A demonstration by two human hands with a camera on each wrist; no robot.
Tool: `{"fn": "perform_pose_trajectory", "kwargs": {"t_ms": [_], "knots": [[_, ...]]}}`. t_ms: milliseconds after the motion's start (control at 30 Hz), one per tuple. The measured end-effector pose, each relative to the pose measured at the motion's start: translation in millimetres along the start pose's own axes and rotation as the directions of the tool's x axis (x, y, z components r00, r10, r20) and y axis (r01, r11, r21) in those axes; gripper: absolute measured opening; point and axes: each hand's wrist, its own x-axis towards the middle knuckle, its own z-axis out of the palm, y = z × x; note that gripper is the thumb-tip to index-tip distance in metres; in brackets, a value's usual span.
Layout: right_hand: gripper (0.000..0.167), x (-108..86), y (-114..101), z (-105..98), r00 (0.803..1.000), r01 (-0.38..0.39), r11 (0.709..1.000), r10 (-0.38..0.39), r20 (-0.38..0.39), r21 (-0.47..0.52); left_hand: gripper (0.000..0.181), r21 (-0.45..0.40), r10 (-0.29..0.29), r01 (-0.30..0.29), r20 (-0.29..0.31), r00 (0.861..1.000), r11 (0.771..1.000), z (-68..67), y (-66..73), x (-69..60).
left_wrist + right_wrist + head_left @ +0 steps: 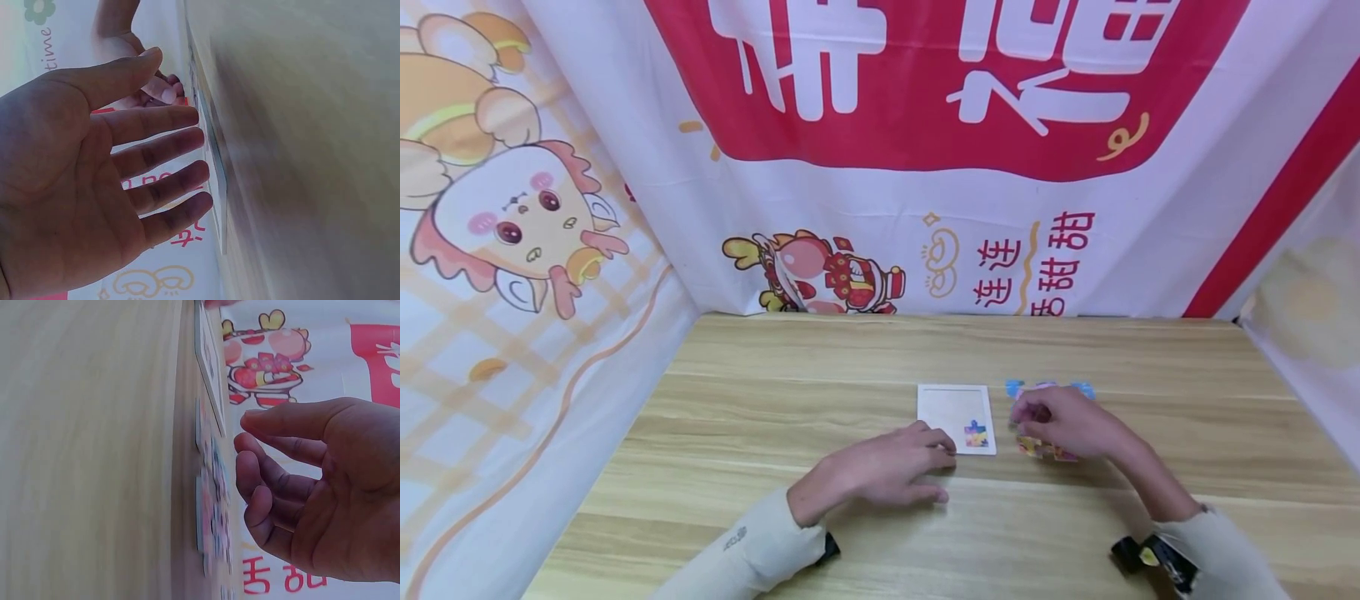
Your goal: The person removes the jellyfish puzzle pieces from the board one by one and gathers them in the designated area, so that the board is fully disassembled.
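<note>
A white puzzle tray [942, 407] lies on the table, with one colourful jigsaw piece [976, 435] in its lower right corner. My left hand [898, 465] is at the tray's lower left edge, fingers spread and holding nothing; the left wrist view shows its bare palm and the tray's edge [219, 181] by the fingertips. Several loose jigsaw pieces [1030, 447] lie right of the tray, partly hidden under my right hand [1067, 419]. In the right wrist view that hand's fingers bend loosely above the pieces [206, 519], with nothing visible between thumb and fingers.
The wooden table [760, 400] reaches back to a printed cloth [865, 192] with red and white designs. Another patterned cloth [550, 358] hangs along the left side. Dark straps [1168, 562] with devices sit at the wrists.
</note>
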Motion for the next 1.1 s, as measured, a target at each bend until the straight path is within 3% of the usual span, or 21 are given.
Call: {"fn": "perform_pose_trajectory", "kwargs": {"t_ms": [333, 500, 800, 1100], "knots": [[0.01, 20.7, -11, 12, 0.999, -0.013, 1.0, 0.013, 0.031, 0.003, 0.053, 0.012, 0.046, -0.046, 0.03, 0.999, 0.999, -4.3, 5.7, 9.7], [0.015, 28.6, -17, 16, 0.999, 0.009, 1.0, -0.01, 0.045, 0.021, 0.052, 0.007, 0.042, -0.042, 0.041, 0.998, 0.999, -5.3, 7.1, 12.7], [0.021, 34.0, -23, 24, 0.999, -0.003, 0.998, -0.001, 0.052, 0.062, 0.05, -0.007, 0.04, -0.04, 0.034, 0.999, 0.999, -4.4, 5.5, 11.6], [0.026, 35.1, -22, 31, 1.0, 0.002, 1.0, -0.002, 0.022, 0.003, 0.05, -0.018, 0.043, -0.042, 0.034, 0.999, 0.999, -3.4, 4.3, 13.4]]}}
